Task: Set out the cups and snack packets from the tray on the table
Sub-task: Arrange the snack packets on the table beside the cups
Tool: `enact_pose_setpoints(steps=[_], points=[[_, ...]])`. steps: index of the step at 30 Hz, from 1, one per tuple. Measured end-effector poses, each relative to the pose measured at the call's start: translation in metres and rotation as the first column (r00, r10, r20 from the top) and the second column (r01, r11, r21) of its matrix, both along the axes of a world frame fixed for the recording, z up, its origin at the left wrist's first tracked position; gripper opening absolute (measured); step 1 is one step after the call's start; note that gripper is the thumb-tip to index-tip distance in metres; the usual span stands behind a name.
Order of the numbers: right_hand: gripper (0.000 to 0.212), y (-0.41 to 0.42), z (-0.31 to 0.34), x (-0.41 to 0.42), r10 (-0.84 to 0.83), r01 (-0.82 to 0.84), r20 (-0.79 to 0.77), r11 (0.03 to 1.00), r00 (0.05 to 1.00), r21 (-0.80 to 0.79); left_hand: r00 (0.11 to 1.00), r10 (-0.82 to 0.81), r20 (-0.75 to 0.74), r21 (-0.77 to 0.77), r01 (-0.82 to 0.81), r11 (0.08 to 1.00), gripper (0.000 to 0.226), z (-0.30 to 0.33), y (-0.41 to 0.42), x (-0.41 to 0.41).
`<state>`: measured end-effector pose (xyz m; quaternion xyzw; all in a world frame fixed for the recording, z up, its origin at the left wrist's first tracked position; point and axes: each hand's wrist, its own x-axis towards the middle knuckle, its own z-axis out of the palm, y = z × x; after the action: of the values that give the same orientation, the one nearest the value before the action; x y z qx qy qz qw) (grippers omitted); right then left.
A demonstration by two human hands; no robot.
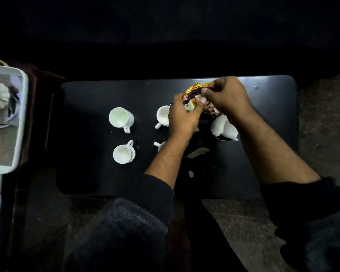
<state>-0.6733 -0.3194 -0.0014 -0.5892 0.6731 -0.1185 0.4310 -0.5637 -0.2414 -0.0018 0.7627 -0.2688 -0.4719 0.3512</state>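
Observation:
A gold and purple snack packet (192, 93) is held above the black table (86, 173) by both hands. My left hand (182, 116) grips its lower end and my right hand (227, 99) pinches its upper edge. White cups stand on the table: one at the back left (120, 117), one in front of it (123, 152), a third (163, 115) beside my left hand, and a fourth (161, 145) mostly hidden under my left forearm. A white packet (223, 127) lies under my right wrist.
A white tray (18, 122) sits at the far left, off the table, with a picture of a white pumpkin on its base. Small pale scraps (197, 152) lie on the table near my left forearm. My dark-clothed knees are below the table's front edge.

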Motion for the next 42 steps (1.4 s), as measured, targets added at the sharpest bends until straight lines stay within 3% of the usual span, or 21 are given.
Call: enact_pose_setpoints(steps=[3, 5, 7, 8, 12, 14, 16, 18, 19, 21, 23, 25, 27, 31, 33, 37, 40, 42], points=[[0.022, -0.002, 0.015, 0.023, 0.046, -0.030, 0.154, 0.994, 0.987, -0.105, 0.989, 0.041, 0.142, -0.086, -0.029, 0.996, 0.049, 0.002, -0.004, 0.018], [0.022, -0.004, 0.023, 0.045, 0.108, -0.063, 0.320, 0.987, 0.941, -0.148, 0.960, 0.141, 0.244, -0.158, -0.105, 0.982, 0.032, 0.004, -0.008, 0.043], [0.023, -0.005, 0.026, 0.066, 0.204, -0.128, 0.415, 0.971, 0.886, -0.204, 0.952, 0.211, 0.221, -0.223, -0.161, 0.961, 0.014, 0.008, -0.010, 0.074], [0.028, -0.005, 0.027, 0.072, 0.243, -0.160, 0.438, 0.963, 0.866, -0.219, 0.958, 0.217, 0.188, -0.238, -0.170, 0.956, 0.016, 0.011, -0.009, 0.087], [0.066, -0.005, 0.023, 0.100, 0.382, -0.348, 0.400, 0.924, 0.833, -0.158, 0.984, 0.134, 0.118, -0.243, -0.102, 0.965, 0.035, 0.016, -0.009, 0.145], [0.063, -0.011, 0.014, 0.117, 0.392, -0.385, 0.365, 0.918, 0.844, -0.094, 0.988, 0.091, 0.128, -0.236, -0.059, 0.970, 0.042, 0.012, -0.014, 0.168], [0.057, -0.017, 0.005, 0.137, 0.394, -0.376, 0.198, 0.918, 0.898, -0.124, 0.982, 0.121, 0.144, -0.185, -0.093, 0.978, 0.041, 0.005, -0.019, 0.186], [0.053, -0.024, -0.005, 0.155, 0.303, -0.294, 0.049, 0.945, 0.952, -0.143, 0.982, 0.163, 0.096, -0.117, -0.151, 0.982, 0.037, -0.004, -0.023, 0.196], [0.051, -0.025, -0.010, 0.163, 0.247, -0.242, 0.015, 0.960, 0.969, -0.142, 0.985, 0.169, 0.046, -0.083, -0.165, 0.983, 0.045, -0.008, -0.023, 0.199], [0.047, -0.025, -0.024, 0.177, 0.141, -0.133, 0.075, 0.986, 0.987, -0.102, 0.982, 0.176, -0.067, -0.013, -0.177, 0.984, 0.066, -0.020, -0.025, 0.201], [0.045, -0.023, -0.034, 0.189, 0.071, -0.063, 0.243, 0.997, 0.967, -0.042, 0.979, 0.173, -0.109, 0.051, -0.168, 0.984, 0.068, -0.028, -0.026, 0.201], [0.045, -0.023, -0.045, 0.196, 0.146, -0.125, 0.355, 0.989, 0.924, -0.082, 0.968, 0.195, -0.159, 0.042, -0.191, 0.981, 0.052, -0.029, -0.029, 0.206], [0.043, -0.022, -0.055, 0.198, 0.233, -0.213, 0.401, 0.972, 0.886, -0.096, 0.922, 0.285, -0.263, 0.048, -0.283, 0.958, 0.060, -0.024, -0.032, 0.213], [0.044, -0.018, -0.070, 0.203, 0.245, -0.289, 0.479, 0.957, 0.843, 0.019, 0.816, 0.363, -0.449, 0.045, -0.386, 0.922, 0.074, -0.033, -0.033, 0.233], [0.043, -0.018, -0.077, 0.209, 0.128, -0.200, 0.531, 0.977, 0.838, 0.079, 0.841, 0.373, -0.393, 0.029, -0.394, 0.919, 0.064, -0.036, -0.030, 0.239], [0.030, -0.020, -0.071, 0.239, -0.236, 0.008, 0.633, 0.940, 0.738, 0.341, 0.882, 0.396, -0.255, 0.058, -0.394, 0.917, 0.015, -0.053, -0.019, 0.247], [0.034, -0.023, -0.067, 0.249, -0.425, 0.003, 0.676, 0.848, 0.603, 0.530, 0.889, 0.388, -0.244, 0.104, -0.374, 0.921, 0.017, -0.064, -0.011, 0.243], [0.039, -0.022, -0.063, 0.252, -0.351, -0.149, 0.718, 0.834, 0.601, 0.532, 0.892, 0.391, -0.228, 0.069, -0.386, 0.920, 0.026, -0.063, -0.010, 0.239]])
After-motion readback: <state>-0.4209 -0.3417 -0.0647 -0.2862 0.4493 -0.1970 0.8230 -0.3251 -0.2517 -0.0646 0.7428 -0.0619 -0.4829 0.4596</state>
